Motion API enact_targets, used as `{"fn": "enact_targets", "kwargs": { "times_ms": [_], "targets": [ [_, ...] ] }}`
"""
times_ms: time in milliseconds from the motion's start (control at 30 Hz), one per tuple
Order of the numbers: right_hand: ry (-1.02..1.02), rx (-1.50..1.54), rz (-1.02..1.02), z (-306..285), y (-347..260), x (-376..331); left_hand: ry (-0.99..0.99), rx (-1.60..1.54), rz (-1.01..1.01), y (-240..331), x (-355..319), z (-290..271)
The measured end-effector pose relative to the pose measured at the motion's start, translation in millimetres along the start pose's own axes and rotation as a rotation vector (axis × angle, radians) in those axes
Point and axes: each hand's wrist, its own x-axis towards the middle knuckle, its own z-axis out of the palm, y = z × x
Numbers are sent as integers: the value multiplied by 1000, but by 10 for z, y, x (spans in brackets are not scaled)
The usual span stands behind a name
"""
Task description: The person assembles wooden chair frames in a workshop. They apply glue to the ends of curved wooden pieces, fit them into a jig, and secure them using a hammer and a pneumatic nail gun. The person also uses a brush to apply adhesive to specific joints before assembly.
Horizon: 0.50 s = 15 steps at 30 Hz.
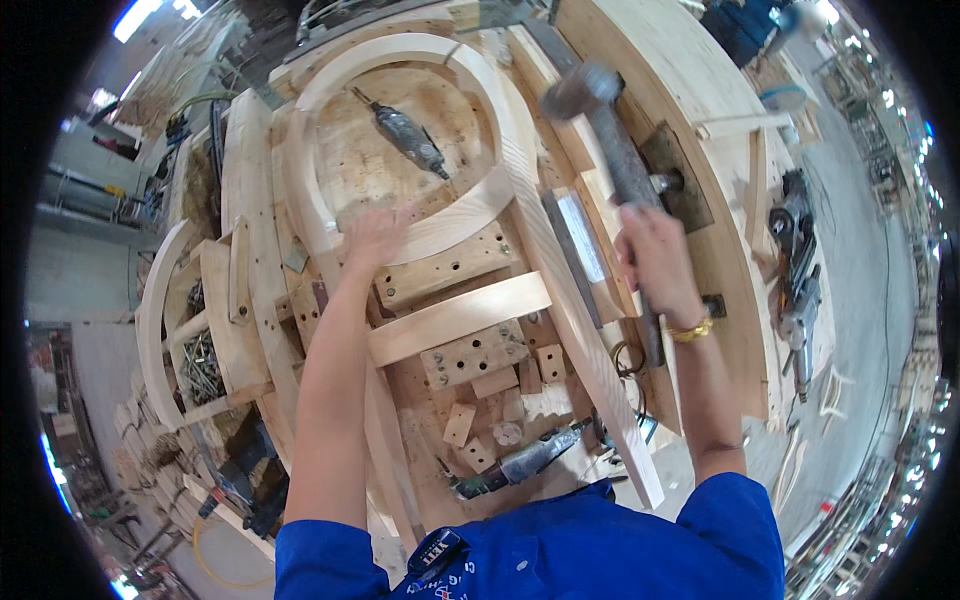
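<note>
A pale wooden chair-back frame (462, 222), with a rounded loop at its far end and two long legs, lies on a wooden jig board. At the loop's lower left, my left hand (378, 238) is on or just over the wood; its fingers are blurred. My right hand (655, 255) is wrapped around the handle of a hammer (622, 150), held up at the right of the frame with its head pointing away from me. A curved crosspiece (462, 318) spans between the legs.
An air tool (408, 138) lies inside the loop, and another (525, 462) lies near my body. Drilled wooden blocks (475, 352) sit between the legs. At left stands a tray of screws (203, 365). More power tools (798, 300) lie at far right.
</note>
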Motion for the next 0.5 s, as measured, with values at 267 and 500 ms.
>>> {"fn": "enact_targets", "kwargs": {
  "times_ms": [267,500],
  "targets": [
    [256,300,-257,-521,-509,-197,-52,94,-80,50,-57,-164],
    [173,-23,124,-770,577,-294,-44,-66,-18,174,-68,-187]
  ]
}}
